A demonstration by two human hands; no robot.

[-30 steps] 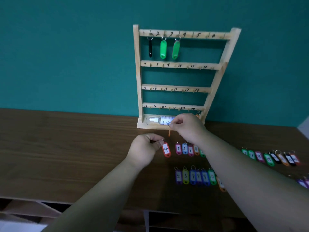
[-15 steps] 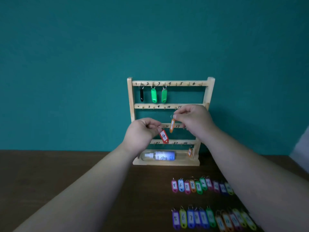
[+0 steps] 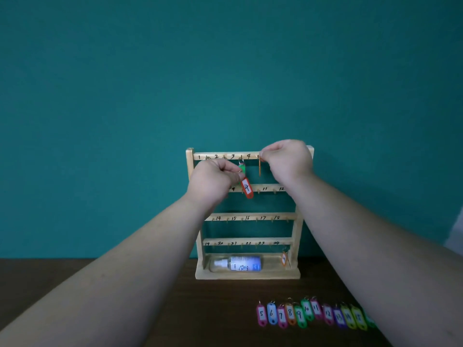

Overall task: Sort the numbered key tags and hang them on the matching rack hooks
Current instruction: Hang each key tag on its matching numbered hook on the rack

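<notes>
Key-tag rack (image 3: 248,275), top rail: both hands raised, one tag apiece.
L hand (image 3: 213,180): fingers curled, pinching the ring of the red tag (image 3: 246,188) marked 4. The tag hangs tilted below and right of the fingertips, in front of the 2nd rail and just under the green tag (image 3: 242,167) at hook 3. R hand (image 3: 288,160): thumb and fingers pinch the top of the orange tag (image 3: 260,167) at the top rail, just right of the "4" mark. That tag drops straight down under the fingertips, edge-on, no. unreadable; can't tell if the ring is on a hook. Rack stands at the table (image 3: 175,309) back edge, against a teal wall (image 3: 125,96). Bottle (image 3: 238,263) lies in the base tray, w/ a 2nd orange tag (image 3: 283,258) at the rack's lower right. Row of tags (image 3: 315,315), nos. 5–15, lies toward the table's front right.
</notes>
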